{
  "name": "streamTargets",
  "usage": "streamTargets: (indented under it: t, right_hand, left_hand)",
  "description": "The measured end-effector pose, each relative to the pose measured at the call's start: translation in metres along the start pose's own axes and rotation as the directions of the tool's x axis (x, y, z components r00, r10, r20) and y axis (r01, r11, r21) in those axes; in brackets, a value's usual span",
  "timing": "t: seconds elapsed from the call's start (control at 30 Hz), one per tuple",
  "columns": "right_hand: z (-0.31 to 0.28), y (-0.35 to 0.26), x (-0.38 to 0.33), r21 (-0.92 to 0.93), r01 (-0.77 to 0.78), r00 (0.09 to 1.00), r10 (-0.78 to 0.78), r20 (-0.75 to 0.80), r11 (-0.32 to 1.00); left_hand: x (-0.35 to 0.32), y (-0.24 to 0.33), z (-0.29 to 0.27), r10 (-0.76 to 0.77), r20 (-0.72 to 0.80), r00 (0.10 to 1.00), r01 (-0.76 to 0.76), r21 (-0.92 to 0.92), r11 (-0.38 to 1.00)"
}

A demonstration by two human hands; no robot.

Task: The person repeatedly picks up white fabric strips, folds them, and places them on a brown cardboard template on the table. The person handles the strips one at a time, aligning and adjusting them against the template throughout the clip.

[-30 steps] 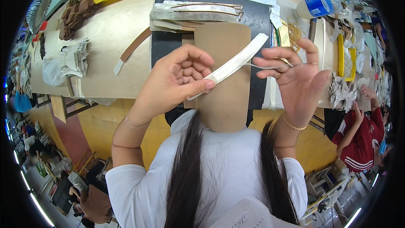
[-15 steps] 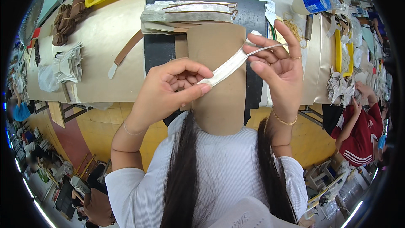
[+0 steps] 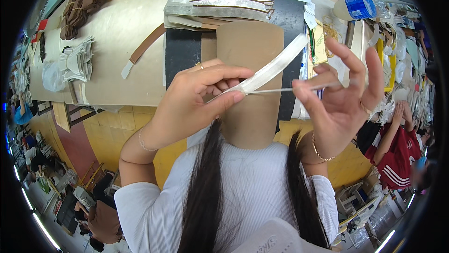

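Observation:
My left hand point(image 3: 201, 87) pinches the lower end of a curved white strap point(image 3: 277, 65) between thumb and forefinger. From that pinch a thin white strip point(image 3: 273, 90) runs across to my right hand point(image 3: 334, 103), whose thumb and a finger are closed on its far part; the other fingers are raised and slightly blurred. The strap's free end points up and away to the right. Both hands are above a curved brown board point(image 3: 250, 42), which reaches from the table to my body. Whether the thin strip is still joined to the strap is hidden under my left thumb.
A stack of white and brown straps point(image 3: 220, 7) lies on a black mat point(image 3: 292, 17). One brown strap point(image 3: 145, 49) lies left of it. A bottle with a blue label point(image 3: 358, 6) is at the far right. A person in red point(image 3: 397, 145) sits to the right.
My right hand has moved right and a little toward me, drawing the thin strip away from the strap. The strap's far end is now free of that hand. My left hand keeps its pinch.

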State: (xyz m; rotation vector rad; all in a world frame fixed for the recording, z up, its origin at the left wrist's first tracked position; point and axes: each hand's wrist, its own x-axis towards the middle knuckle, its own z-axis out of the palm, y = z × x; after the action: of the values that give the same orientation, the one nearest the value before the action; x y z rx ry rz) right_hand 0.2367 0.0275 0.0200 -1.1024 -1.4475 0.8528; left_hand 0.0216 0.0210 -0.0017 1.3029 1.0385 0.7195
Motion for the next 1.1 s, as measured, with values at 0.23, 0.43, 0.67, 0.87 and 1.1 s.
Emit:
streamTargets:
  t: [0.23, 0.43, 0.67, 0.87, 1.1]
  right_hand:
    - [-0.002, 0.009, 0.006, 0.022, -0.114, 0.993, 0.113, 0.019, 0.993]
    - [-0.001, 0.015, 0.007, 0.017, -0.156, 0.988, 0.156, 0.004, 0.988]
    - [-0.001, 0.020, 0.007, 0.013, -0.206, 0.978, 0.206, 0.021, 0.978]
    - [-0.002, 0.022, 0.011, -0.014, -0.202, 0.978, 0.202, 0.041, 0.979]
    - [-0.004, 0.027, 0.013, -0.016, -0.204, 0.976, 0.205, 0.074, 0.979]
  left_hand:
    - [-0.006, -0.004, 0.008, -0.115, -0.089, 0.989, 0.072, -0.383, 0.921]
    - [-0.009, -0.011, 0.011, -0.147, -0.129, 0.981, 0.068, -0.477, 0.876]
    - [-0.011, -0.016, 0.005, -0.121, -0.056, 0.991, 0.095, -0.340, 0.936]
    - [-0.010, -0.007, 0.005, -0.013, -0.081, 0.997, 0.011, -0.026, 1.000]
    - [-0.008, -0.006, 0.004, 0.034, -0.058, 0.998, -0.031, 0.053, 0.998]
